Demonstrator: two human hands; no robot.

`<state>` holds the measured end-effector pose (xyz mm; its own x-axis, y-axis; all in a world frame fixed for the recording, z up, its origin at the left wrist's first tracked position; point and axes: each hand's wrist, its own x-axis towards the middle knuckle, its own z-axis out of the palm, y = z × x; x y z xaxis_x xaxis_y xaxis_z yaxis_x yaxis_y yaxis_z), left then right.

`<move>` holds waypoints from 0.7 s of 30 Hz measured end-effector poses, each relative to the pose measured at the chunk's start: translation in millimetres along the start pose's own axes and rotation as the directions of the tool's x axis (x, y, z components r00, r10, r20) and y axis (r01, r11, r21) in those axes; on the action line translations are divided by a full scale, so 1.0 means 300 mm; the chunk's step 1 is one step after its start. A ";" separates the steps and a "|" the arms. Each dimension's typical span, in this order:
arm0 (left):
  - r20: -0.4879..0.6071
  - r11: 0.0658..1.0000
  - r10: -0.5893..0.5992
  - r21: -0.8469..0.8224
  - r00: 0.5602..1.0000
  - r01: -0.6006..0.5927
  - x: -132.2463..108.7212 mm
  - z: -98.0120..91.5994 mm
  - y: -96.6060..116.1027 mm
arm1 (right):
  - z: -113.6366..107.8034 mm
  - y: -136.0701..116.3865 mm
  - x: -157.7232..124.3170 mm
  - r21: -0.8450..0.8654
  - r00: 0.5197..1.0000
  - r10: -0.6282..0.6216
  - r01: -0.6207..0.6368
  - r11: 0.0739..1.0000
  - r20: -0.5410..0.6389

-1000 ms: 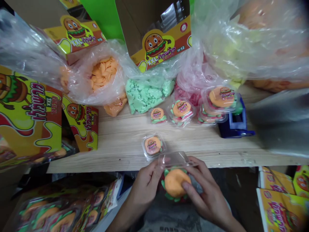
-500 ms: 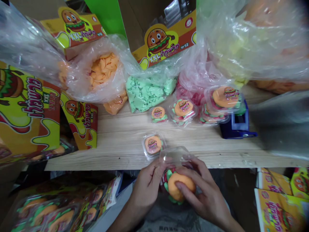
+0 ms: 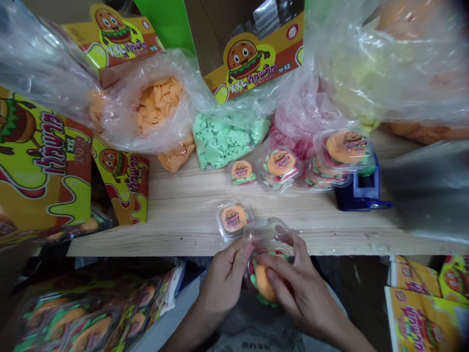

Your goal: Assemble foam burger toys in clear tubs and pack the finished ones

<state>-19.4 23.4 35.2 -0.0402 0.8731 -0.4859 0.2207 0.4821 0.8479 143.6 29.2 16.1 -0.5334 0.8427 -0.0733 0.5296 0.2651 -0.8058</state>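
Over the table's front edge, my left hand (image 3: 224,278) is closed on the left side of a clear hinged plastic box (image 3: 266,230) whose lid stands open. A marshmallow burger (image 3: 264,284) with an orange bun, green leafy rim and red layer sits at the box's opening, partly covered by fingers. My right hand (image 3: 303,288) grips its bun between thumb and fingers, with other fingertips near the lid. The bottom of the box is hidden. Just beyond my hands lies a closed packed burger (image 3: 233,218) with a printed label.
Several packed burgers (image 3: 281,164) stand in a row behind, beside a blue tape dispenser (image 3: 357,190). Open bags hold orange pieces (image 3: 159,105), green pieces (image 3: 229,137) and pink pieces (image 3: 289,139). Printed cartons (image 3: 44,166) stand left; packed burgers (image 3: 66,318) fill a box below the table.
My right hand has shifted slightly left and its fingers now cover more of the bun. The burger is tilted and sits closer to my left hand.
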 end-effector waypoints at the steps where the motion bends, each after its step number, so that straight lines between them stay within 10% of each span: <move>1: -0.004 1.000 0.000 -0.002 1.000 0.000 0.002 -0.001 0.002 | 0.003 0.001 -0.001 0.040 1.000 0.011 -0.010 0.999 -0.011; 11: -0.020 0.959 -0.155 -0.242 0.988 0.145 0.008 -0.026 0.006 | -0.041 0.040 -0.056 0.472 0.971 0.231 -0.172 0.864 -0.069; 21: 0.373 0.928 -0.066 -0.317 0.925 0.194 -0.011 -0.090 -0.001 | -0.061 0.039 -0.047 0.452 0.968 0.231 -0.164 0.877 -0.098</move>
<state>-45.8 22.3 42.3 0.3123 0.7487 -0.5847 -0.1120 0.6402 0.7600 169.3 29.0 18.5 -0.3295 0.9228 -0.1998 0.2534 -0.1174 -0.9602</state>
